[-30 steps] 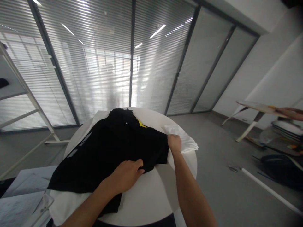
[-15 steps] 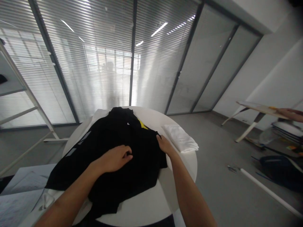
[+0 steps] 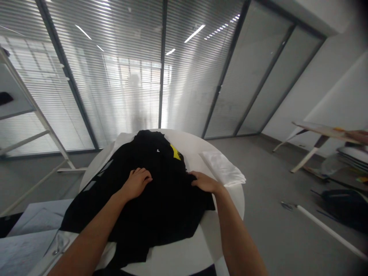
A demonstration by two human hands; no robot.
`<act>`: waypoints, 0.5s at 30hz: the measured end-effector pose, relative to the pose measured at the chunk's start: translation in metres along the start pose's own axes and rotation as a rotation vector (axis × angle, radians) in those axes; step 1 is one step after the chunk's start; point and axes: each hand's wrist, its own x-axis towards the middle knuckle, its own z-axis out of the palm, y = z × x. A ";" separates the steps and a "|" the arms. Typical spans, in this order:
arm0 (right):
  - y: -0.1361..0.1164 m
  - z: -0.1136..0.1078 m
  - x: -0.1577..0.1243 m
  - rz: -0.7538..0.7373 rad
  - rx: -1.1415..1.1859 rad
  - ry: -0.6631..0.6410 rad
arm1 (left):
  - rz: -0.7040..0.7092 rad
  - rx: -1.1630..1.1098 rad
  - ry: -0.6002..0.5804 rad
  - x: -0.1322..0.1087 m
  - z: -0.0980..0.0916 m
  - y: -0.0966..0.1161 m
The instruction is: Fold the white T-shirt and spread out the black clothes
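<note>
A black garment (image 3: 165, 214), which looks like a shirt, lies spread over the white round table (image 3: 172, 255). It has a small white mark near its far end, a yellow patch (image 3: 175, 152) on the right, and grey bars along its left side. My left hand (image 3: 137, 183) rests on the middle of the cloth, fingers lightly bent, with nothing visible in them. Toward the right side, my right hand (image 3: 205, 182) pinches the black fabric between thumb and fingers. Beside that hand lies a folded white cloth (image 3: 222, 168).
Sheets of paper (image 3: 31, 241) lie at the lower left, near a white metal frame (image 3: 43, 119). On the floor at right are a white pole (image 3: 330, 232) and a dark bag (image 3: 345, 205). Another person's hand (image 3: 356, 136) is above a second table (image 3: 316, 129).
My left hand has moved slightly away from me and to the left, and its fingers now lie on the cloth. The garment's right part has spread farther right, uncovering more of the yellow patch.
</note>
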 end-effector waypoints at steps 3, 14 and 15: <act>-0.007 -0.003 -0.004 -0.032 0.285 -0.146 | 0.007 -0.075 0.081 0.000 -0.002 -0.004; -0.007 0.008 -0.006 0.056 0.916 0.076 | -0.032 -0.136 0.160 -0.001 0.001 -0.008; -0.008 0.009 -0.005 0.057 0.820 0.136 | -0.034 -0.128 0.159 -0.001 0.001 -0.008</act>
